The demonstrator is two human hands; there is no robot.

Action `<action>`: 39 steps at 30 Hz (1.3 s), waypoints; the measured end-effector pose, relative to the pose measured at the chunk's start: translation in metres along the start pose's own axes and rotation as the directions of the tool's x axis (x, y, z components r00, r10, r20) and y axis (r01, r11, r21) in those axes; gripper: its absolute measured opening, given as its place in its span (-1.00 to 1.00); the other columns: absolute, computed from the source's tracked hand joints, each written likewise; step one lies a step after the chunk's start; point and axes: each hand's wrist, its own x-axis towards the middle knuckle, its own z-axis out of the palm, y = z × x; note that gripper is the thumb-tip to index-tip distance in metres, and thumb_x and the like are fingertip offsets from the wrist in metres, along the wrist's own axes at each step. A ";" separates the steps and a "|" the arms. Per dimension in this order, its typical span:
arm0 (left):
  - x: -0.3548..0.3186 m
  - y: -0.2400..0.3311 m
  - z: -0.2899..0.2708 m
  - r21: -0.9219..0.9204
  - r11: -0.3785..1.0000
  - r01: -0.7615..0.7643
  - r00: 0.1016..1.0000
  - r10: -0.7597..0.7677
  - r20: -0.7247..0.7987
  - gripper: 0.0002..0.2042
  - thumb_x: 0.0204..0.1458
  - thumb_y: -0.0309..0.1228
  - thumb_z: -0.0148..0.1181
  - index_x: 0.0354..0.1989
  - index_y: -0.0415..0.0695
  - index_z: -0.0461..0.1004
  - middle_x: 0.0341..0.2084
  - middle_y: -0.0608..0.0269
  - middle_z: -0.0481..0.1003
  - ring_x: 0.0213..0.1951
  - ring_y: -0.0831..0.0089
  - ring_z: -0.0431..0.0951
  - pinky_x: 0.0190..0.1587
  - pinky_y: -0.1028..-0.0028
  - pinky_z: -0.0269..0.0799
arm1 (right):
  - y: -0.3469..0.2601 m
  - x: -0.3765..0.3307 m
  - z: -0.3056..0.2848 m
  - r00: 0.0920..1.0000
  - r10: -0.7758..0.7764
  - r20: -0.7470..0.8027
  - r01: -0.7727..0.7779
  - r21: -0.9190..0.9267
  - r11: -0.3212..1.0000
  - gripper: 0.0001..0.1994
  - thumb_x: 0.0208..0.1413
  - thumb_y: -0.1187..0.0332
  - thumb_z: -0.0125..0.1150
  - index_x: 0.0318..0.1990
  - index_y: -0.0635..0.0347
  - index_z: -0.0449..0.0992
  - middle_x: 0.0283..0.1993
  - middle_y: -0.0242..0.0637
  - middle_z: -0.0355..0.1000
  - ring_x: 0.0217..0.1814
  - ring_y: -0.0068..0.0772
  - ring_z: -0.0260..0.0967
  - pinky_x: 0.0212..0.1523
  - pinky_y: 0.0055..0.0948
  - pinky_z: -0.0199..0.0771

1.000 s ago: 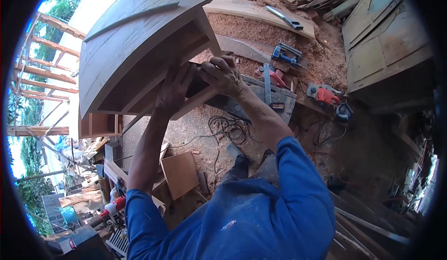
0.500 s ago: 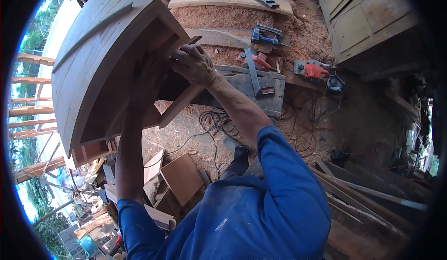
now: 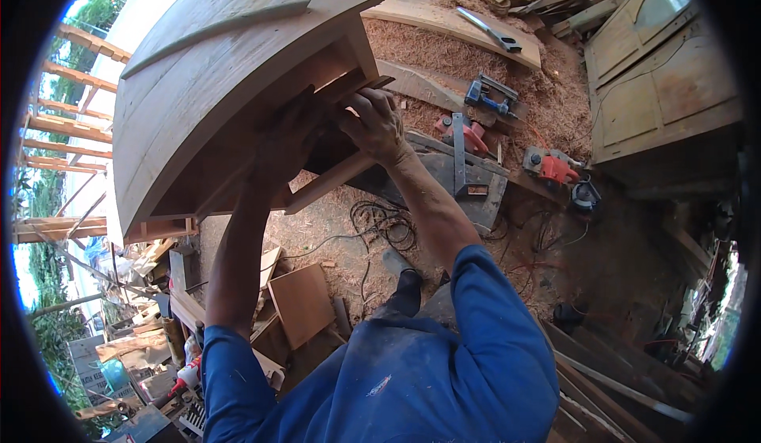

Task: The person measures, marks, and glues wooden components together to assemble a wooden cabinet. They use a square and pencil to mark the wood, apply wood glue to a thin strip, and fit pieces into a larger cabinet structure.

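A large wooden cabinet [image 3: 238,38] with a curved edge and a strip across its upper face stands at the upper left. My right hand [image 3: 376,126] is closed round a short wooden strip [image 3: 349,88] at the cabinet's open side, its fingers curled over the near edge. My left hand [image 3: 285,138] reaches into the shaded inside, fingers stretched out toward the same strip. Shadow hides whether its fingertips press on the wood. Below my right hand, a wooden rail [image 3: 329,181] juts from the cabinet's lower edge.
A hand saw [image 3: 487,29] lies on a curved board [image 3: 444,23] among shavings. Beyond my right arm are a blue power tool [image 3: 491,94], a metal square [image 3: 460,153] and a red power tool [image 3: 555,165]. Cables [image 3: 384,225] and a square panel [image 3: 301,304] lie on the floor.
The whole view has shifted, so the cabinet and tools sit farther right. My right hand stays on the strip. A bright gap now shows beside the strip, and my left hand's fingers are easier to see.
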 end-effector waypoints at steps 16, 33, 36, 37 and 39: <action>-0.001 -0.006 0.000 -0.017 0.999 -0.029 0.999 0.029 -0.013 -0.64 0.14 -0.32 0.20 0.14 0.00 0.50 0.25 0.16 0.38 0.17 0.18 0.46 0.19 0.21 0.41 | -0.003 -0.001 0.010 1.000 0.028 -0.003 -0.028 -0.013 1.000 -0.80 -0.07 0.27 0.22 -0.25 -0.08 0.64 0.01 -0.37 0.41 0.09 -0.25 0.32 0.08 -0.24 0.36; -0.008 -0.005 0.015 0.254 0.961 -0.114 0.991 0.128 -0.042 -0.40 0.04 -0.43 0.07 0.35 0.06 0.29 0.31 0.23 0.28 0.14 0.21 0.44 0.19 0.24 0.38 | -0.005 -0.006 0.009 0.997 0.067 -0.026 -0.067 0.007 0.998 -0.74 -0.10 0.32 0.27 -0.18 -0.05 0.65 -0.06 -0.37 0.41 0.03 -0.24 0.35 0.01 -0.26 0.42; -0.006 0.000 0.007 0.284 0.952 -0.118 0.993 0.114 0.031 -0.40 0.02 -0.45 0.05 0.34 0.01 0.30 0.26 0.22 0.32 0.12 0.21 0.44 0.17 0.23 0.39 | -0.009 0.000 -0.004 0.965 0.220 -0.141 -0.219 0.019 0.976 -0.75 -0.08 0.45 0.34 -0.18 0.05 0.64 -0.07 -0.33 0.41 0.00 -0.18 0.38 -0.05 -0.25 0.48; -0.003 0.002 0.004 0.284 0.952 -0.116 0.993 0.112 0.031 -0.40 0.02 -0.45 0.05 0.34 0.01 0.30 0.26 0.22 0.32 0.12 0.21 0.44 0.17 0.23 0.39 | -0.008 0.004 -0.008 0.855 0.468 -0.224 -0.443 0.157 0.883 -0.77 -0.04 0.49 0.35 -0.16 0.10 0.64 -0.10 -0.30 0.42 -0.08 -0.20 0.42 -0.10 -0.27 0.50; 0.000 0.006 0.001 0.299 0.944 -0.137 0.989 0.116 0.089 -0.40 0.02 -0.45 0.04 0.34 -0.04 0.29 0.22 0.22 0.34 0.10 0.20 0.44 0.15 0.20 0.39 | -0.001 0.003 -0.011 0.678 0.687 -0.260 -0.616 0.308 0.725 -0.78 0.00 0.52 0.37 -0.15 0.15 0.64 -0.13 -0.27 0.43 -0.16 -0.22 0.46 -0.14 -0.29 0.53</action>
